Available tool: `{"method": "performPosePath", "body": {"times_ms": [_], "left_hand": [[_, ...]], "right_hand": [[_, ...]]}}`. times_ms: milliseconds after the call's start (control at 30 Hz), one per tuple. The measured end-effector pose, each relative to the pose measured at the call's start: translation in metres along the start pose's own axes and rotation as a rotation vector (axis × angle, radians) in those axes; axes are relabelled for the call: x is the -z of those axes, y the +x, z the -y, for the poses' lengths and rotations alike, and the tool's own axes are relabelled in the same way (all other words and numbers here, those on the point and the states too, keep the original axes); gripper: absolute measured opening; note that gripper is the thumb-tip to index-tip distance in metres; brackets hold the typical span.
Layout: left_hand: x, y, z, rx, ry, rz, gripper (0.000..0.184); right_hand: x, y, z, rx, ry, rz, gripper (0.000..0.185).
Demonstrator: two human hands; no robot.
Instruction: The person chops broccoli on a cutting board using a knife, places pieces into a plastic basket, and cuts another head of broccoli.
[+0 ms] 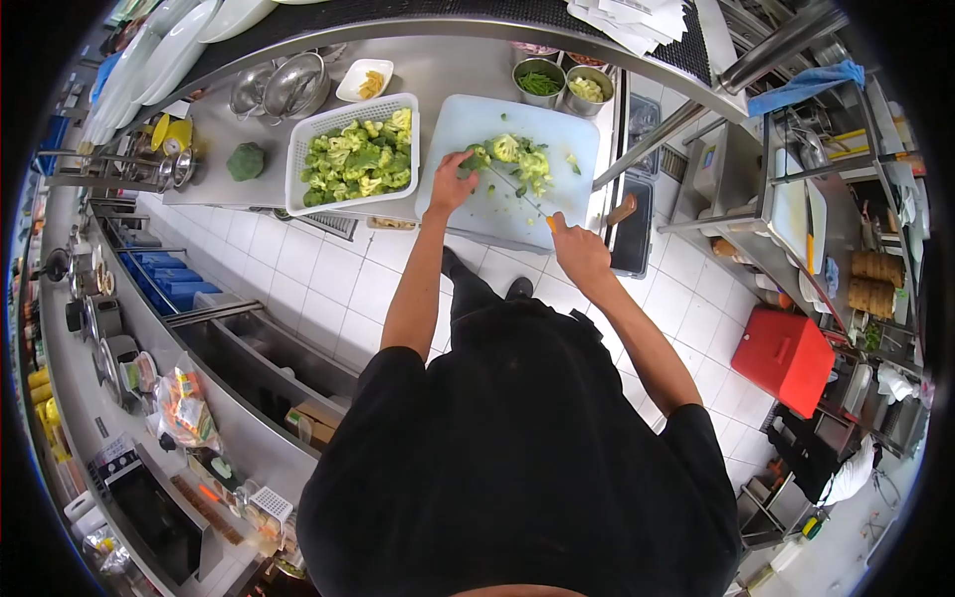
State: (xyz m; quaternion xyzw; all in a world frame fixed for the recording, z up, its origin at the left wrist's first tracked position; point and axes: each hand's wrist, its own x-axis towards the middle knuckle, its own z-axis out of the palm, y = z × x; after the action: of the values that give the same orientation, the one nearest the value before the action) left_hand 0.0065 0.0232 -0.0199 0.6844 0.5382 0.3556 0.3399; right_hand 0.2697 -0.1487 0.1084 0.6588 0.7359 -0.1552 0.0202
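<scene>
A white cutting board (pixel 468 114) lies on the steel counter in front of me. My right hand (pixel 582 254) grips the orange handle of a knife (pixel 522 192), its blade pointing up and left across the board. At the board's left side my left hand (pixel 453 184) has its fingers closed at a piece of broccoli (pixel 478 157), close to the blade tip. Cut broccoli florets (pixel 509 149) and small green crumbs lie on the board beyond the blade. Left of the board, a white perforated basket (pixel 297 181) is heaped with broccoli florets (pixel 360 157).
A whole broccoli head (pixel 245 161) sits left of the basket. Behind stand metal bowls (pixel 296 86), a white dish (pixel 348 80) with yellow pieces, and metal tubs (pixel 540 95) of cut vegetables. A steel post (pixel 662 139) rises at the right; a shelf edge (pixel 477 30) overhangs the counter.
</scene>
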Motion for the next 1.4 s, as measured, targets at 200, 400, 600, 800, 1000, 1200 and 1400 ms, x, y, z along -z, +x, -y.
{"method": "performPosePath", "body": {"times_ms": [200, 400, 600, 800, 1000, 1200, 1400], "left_hand": [[0.014, 0.007, 0.007, 0.026, -0.154, 0.097, 0.052], [0.022, -0.002, 0.004, -0.036, -0.011, 0.042, 0.053], [0.025, -0.003, -0.001, 0.002, -0.034, 0.09, 0.054], [0.028, -0.006, -0.003, 0.003, -0.069, 0.079, 0.054], [0.028, -0.004, -0.004, -0.009, -0.059, 0.08, 0.053], [0.024, -0.005, -0.012, -0.024, -0.034, 0.036, 0.052], [0.029, 0.003, -0.001, -0.039, -0.005, 0.044, 0.046]], "right_hand": [[0.041, 0.0, 0.001, 0.031, 0.04, 0.093, 0.025], [0.026, -0.001, -0.002, 0.041, 0.031, 0.056, 0.03], [0.047, -0.009, 0.01, 0.048, -0.013, 0.064, 0.022], [0.031, -0.007, 0.008, 0.042, 0.025, 0.069, 0.026], [0.032, -0.004, 0.017, 0.014, 0.062, 0.095, 0.025], [0.006, 0.019, 0.024, -0.049, 0.11, 0.145, 0.021], [-0.049, 0.044, -0.015, -0.039, 0.316, 0.178, 0.031]]}}
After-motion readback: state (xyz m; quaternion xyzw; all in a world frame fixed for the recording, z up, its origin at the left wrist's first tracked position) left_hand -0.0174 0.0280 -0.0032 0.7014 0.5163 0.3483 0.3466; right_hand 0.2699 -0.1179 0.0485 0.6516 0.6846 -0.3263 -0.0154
